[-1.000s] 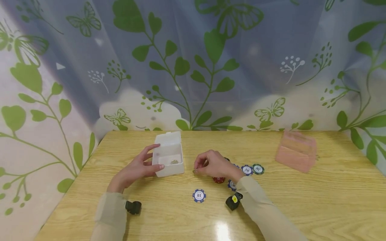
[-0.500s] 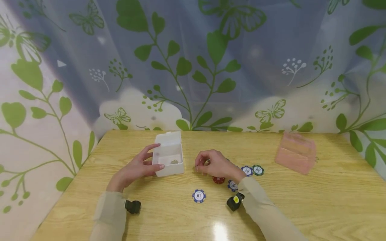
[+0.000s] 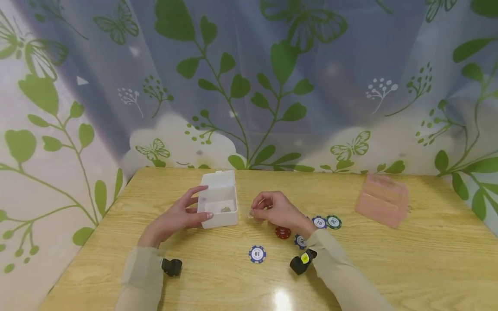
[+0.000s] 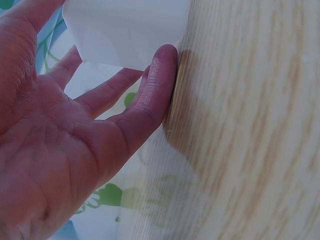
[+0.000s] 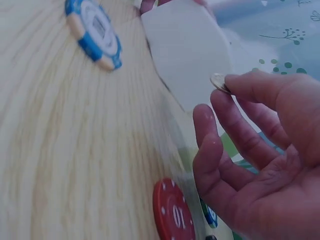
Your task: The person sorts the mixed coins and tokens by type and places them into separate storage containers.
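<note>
A white box (image 3: 219, 220) with its lid (image 3: 219, 179) raised stands on the table, a coin (image 3: 225, 209) lying inside. My left hand (image 3: 184, 215) grips the box from its left side, thumb at the front rim and index finger near the back corner. Between thumb and fingertip, my right hand (image 3: 278, 211) pinches a small gold-coloured coin (image 5: 219, 82) to the right of the box. Under and behind the right hand lie poker chips, among them a red chip (image 3: 282, 233) and a blue-and-white chip (image 3: 300, 241), partly covered by the wrist.
Another blue-and-white chip (image 3: 257, 254) lies alone nearer the front. To the right of the right wrist are a blue chip (image 3: 319, 222) and a green chip (image 3: 333, 222). A pink translucent pouch (image 3: 383, 201) rests at the back right. A patterned curtain (image 3: 249, 86) hangs behind the table.
The right hand has risen slightly with the coin, which now shows between its fingertips. The left hand and box have stayed in place.
</note>
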The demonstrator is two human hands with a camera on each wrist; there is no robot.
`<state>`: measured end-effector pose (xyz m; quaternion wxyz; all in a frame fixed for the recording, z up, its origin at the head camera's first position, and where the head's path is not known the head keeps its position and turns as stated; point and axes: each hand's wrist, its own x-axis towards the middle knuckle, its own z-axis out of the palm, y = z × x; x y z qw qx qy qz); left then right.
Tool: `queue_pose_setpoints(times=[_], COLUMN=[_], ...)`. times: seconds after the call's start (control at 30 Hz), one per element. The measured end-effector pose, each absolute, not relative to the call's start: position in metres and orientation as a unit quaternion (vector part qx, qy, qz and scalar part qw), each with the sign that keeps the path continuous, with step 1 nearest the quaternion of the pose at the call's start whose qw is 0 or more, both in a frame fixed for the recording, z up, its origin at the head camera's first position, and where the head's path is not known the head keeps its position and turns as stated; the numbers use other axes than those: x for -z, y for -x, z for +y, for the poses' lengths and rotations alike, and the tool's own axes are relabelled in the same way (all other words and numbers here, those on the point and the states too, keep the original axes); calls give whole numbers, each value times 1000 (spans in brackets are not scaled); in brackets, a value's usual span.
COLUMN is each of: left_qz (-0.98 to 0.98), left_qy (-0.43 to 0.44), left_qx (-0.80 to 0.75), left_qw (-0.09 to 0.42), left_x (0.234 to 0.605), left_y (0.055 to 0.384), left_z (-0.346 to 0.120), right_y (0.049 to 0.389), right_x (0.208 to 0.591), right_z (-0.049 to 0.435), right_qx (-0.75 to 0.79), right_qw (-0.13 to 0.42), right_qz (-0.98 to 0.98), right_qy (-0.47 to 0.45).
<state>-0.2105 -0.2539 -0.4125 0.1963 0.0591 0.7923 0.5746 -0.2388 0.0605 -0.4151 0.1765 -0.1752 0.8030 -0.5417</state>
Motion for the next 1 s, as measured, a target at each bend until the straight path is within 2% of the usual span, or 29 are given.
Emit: queue_pose_setpoints(times=[0.4, 1.0], left_qz=[790, 790], left_qy=[-58, -59], left_qx=[-576, -577], left_qw=[200, 197], left_x=[413, 411], left_y=[211, 210], left_z=[-256, -254], right_y=[241, 242], right_x=[413, 404], right_z=[48, 26], right_qx=[600, 648], right_qw=[171, 168], right_qz=[777, 741], right_qy=[88, 57])
